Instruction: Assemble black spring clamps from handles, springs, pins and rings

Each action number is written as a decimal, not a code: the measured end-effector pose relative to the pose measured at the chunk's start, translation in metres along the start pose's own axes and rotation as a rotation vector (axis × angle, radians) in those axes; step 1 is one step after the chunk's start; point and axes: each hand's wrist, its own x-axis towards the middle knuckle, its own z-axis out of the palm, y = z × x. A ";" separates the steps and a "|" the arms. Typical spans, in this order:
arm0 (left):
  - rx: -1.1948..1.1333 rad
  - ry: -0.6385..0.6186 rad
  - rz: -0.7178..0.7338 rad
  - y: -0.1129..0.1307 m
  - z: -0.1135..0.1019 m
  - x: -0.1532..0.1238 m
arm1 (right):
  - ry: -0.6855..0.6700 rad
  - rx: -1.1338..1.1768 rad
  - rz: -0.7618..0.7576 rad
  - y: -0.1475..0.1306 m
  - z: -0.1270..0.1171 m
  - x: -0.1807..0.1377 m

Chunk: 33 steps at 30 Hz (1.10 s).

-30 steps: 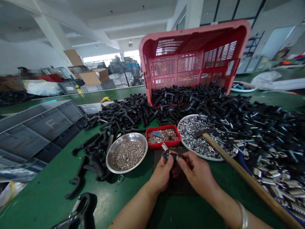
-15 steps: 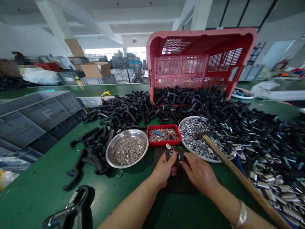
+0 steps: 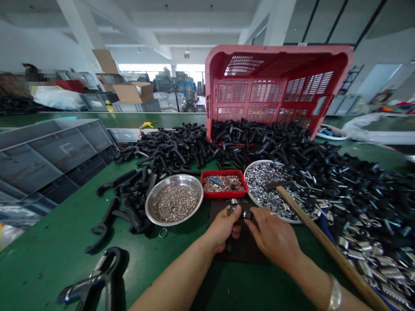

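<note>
My left hand is closed around a small black part with a shiny metal coil or sleeve at its top; the fingers hide most of it. Close beside it, my right hand pinches a short black knob-like piece between thumb and fingers. Whether the two parts are joined I cannot tell. Both hands are over a dark brown pad on the green table. Just beyond them is a red tray of small metal pins, with a metal bowl of tiny metal pieces to its left.
A wooden-handled hammer rests its head on a white basin of metal parts. Black handles are heaped behind, spilling from a tipped red crate. A hand grip with a spring lies front left, near a grey crate.
The camera view has shifted slightly. The metal coil or sleeve at my left hand stands more upright. Both hands keep their holds in nearly the same place.
</note>
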 end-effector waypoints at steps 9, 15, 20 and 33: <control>0.985 0.070 0.401 0.016 -0.006 -0.011 | -0.249 0.223 0.030 0.007 -0.001 -0.004; 1.367 0.050 0.370 0.027 -0.003 -0.009 | -0.180 -0.152 -0.475 0.027 0.002 0.007; 1.284 0.197 0.637 0.024 -0.002 -0.012 | -0.130 -0.367 -0.258 0.027 0.005 -0.002; 1.777 0.256 0.225 0.091 -0.026 0.083 | 0.069 -0.553 0.115 0.093 -0.058 -0.010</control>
